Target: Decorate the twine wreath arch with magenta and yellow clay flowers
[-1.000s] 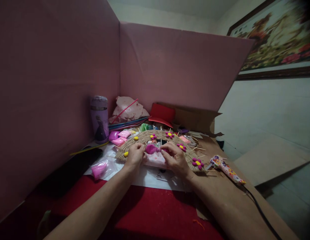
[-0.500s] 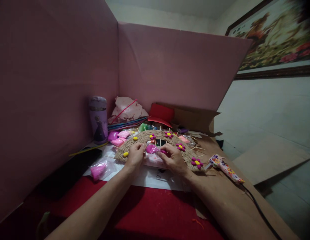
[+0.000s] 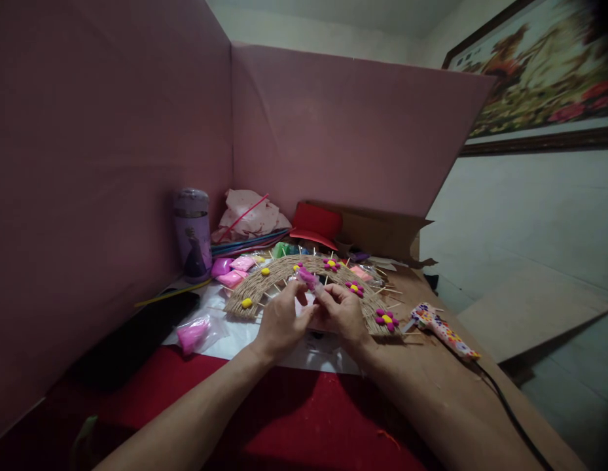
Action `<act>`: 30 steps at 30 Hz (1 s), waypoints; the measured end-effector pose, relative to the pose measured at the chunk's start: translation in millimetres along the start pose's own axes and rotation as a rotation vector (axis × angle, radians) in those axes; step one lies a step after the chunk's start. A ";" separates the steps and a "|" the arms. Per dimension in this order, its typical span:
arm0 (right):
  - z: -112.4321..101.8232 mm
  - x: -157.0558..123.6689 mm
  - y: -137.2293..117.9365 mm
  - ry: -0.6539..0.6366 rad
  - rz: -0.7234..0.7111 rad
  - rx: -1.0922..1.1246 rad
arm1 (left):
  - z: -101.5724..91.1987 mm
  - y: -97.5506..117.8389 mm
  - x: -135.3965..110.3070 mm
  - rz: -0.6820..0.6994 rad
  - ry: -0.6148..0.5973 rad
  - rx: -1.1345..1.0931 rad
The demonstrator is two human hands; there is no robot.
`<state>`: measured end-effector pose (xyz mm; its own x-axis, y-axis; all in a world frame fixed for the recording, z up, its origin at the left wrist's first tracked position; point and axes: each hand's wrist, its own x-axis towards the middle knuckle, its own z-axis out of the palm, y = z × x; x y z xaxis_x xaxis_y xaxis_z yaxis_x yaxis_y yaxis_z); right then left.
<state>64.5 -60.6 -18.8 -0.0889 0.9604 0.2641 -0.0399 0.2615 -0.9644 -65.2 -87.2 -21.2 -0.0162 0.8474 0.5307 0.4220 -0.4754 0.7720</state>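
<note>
Between my two hands is a small clear plastic bag of purple-pink modelling clay. My left hand has its fingers curled against the bag's left side. My right hand pinches its lower right part. Behind and around them lies a woven twine arch with thin sticks poking out of its edges. Along it sit magenta clay flowers with yellow centres, such as a flower at the lower right. Single yellow clay ovals, one of them a yellow oval, lie on its left part.
A flower-patterned glue gun with a black cord rests on cardboard at right. A pink clay bag lies at left. Further back are a purple tumbler, several clay packets and a red piece. Pink panels rise behind.
The clay bag has come up and been tilted, with its clay bunched narrower. My left hand has moved right, close to my right hand, which shifted only slightly.
</note>
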 end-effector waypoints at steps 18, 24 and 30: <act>7.2 -8.6 1.4 -0.105 -0.030 0.010 | -1.9 -0.4 -2.1 0.224 0.056 0.559; 6.8 -10.2 -2.5 -0.032 -0.027 0.012 | -4.0 1.6 0.5 0.255 0.070 0.400; 4.6 -7.2 -4.4 -0.053 -0.062 -0.049 | -9.1 5.0 6.7 0.023 0.013 0.036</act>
<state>60.7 -69.0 -16.4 -0.1400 0.9361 0.3227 0.0017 0.3261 -0.9453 -71.4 -86.1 -10.7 -0.0181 0.8332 0.5527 0.4543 -0.4856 0.7469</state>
